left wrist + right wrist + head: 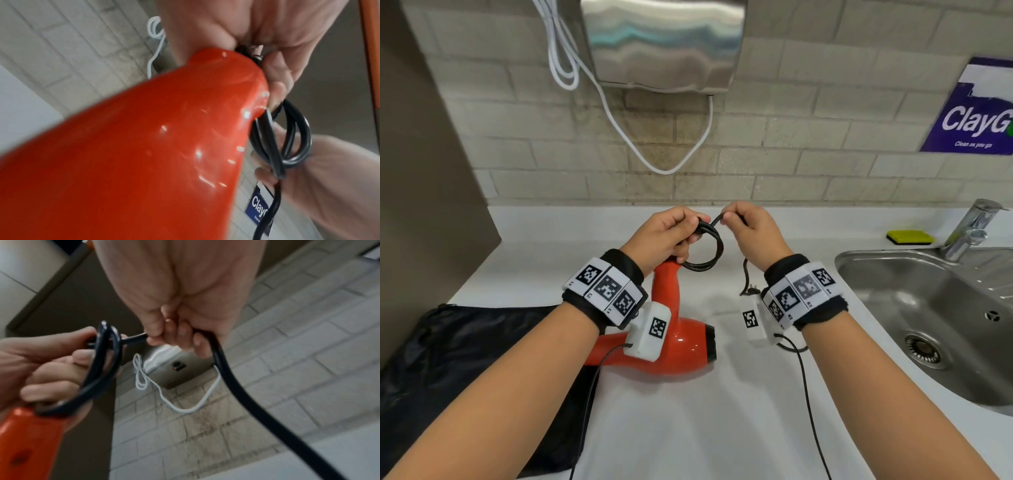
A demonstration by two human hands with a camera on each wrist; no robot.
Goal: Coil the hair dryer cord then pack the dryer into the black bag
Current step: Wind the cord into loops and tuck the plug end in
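The left hand (666, 236) is gripping the coiled loops of the black cord (707, 251) against the end of the red hair dryer (671, 342) handle, fingers curled round them. The right hand (751, 233) is pinching the loose stretch of cord just beside the coil. The dryer is hanging over the white counter (688, 428), the black bag (465, 359) lying flat to its left.

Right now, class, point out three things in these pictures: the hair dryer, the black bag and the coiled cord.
hair dryer (681, 346): head view, on its orange barrel.
black bag (465, 346): head view, on its flat cloth.
coiled cord (714, 255): head view, on the loop's right side.
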